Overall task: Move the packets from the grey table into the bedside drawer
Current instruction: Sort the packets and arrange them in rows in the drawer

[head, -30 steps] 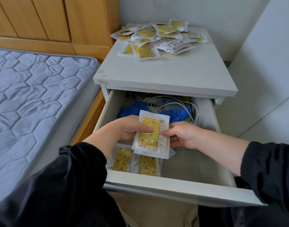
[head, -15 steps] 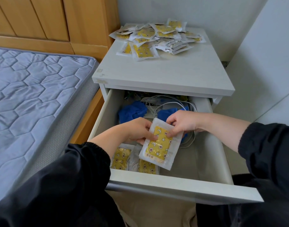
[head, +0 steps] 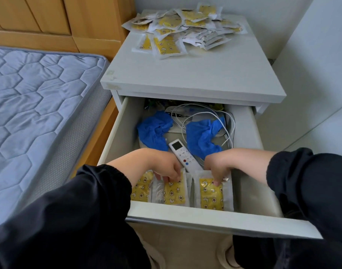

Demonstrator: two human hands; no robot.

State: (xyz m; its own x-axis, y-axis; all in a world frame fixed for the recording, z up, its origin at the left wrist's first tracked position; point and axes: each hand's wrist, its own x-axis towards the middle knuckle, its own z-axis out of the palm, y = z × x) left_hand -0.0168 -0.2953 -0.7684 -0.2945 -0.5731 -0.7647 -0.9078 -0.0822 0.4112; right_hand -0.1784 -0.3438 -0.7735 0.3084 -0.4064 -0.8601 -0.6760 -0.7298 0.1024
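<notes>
Left hand (head: pixel 165 166) and right hand (head: pixel 217 166), grip unclear, touch yellow plastic packets (head: pixel 211 193) in the open grey drawer (head: pixel 205 220); the packet heap (head: pixel 185 26) lies straight ahead, at the grey counter's (head: pixel 195 74) far edge.

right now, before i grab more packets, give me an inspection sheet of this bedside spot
surface: grey table top carries a loose pile of yellow-and-white plastic packets at its back.
job's things: open grey drawer; three packets sit side by side at its front: left packet, middle packet, right packet.
clutter: two crumpled blue glove-like pieces and a white remote control in the drawer.
hands: left hand fingertips on the middle packet; right hand fingertips on the right packet; grip unclear.
cables: white cable looped at the drawer's back.
surroundings: blue quilted mattress and wooden headboard on the left; pale wall on the right.
</notes>
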